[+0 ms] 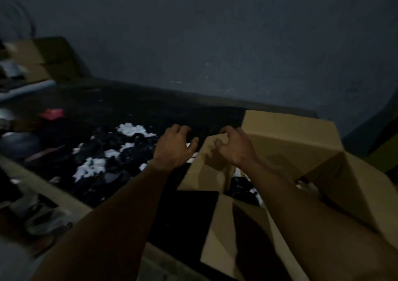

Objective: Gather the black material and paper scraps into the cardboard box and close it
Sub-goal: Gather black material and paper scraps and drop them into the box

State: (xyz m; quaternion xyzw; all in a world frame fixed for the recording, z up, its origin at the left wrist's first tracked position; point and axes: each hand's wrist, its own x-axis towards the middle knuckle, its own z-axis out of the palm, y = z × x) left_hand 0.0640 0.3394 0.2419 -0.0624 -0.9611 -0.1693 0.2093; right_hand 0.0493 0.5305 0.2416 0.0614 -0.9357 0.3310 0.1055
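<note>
A heap of black material (120, 158) mixed with white paper scraps (90, 168) lies on the dark table at centre left. An open cardboard box (301, 151) stands at the right with its flaps up; black material and white scraps (243, 186) show inside it. My left hand (174, 147) hovers over the heap's right edge with fingers spread and curled, holding nothing. My right hand (232, 147) hangs over the box's left flap (206, 168), fingers loosely curled and holding nothing. Both forearms reach in from the bottom.
A pink object (52, 113) lies at the far left of the table. Stacked cardboard boxes (43, 61) stand at the back left. A dark wall (215, 33) runs behind the table. Blurred items lie below the table's near edge at lower left.
</note>
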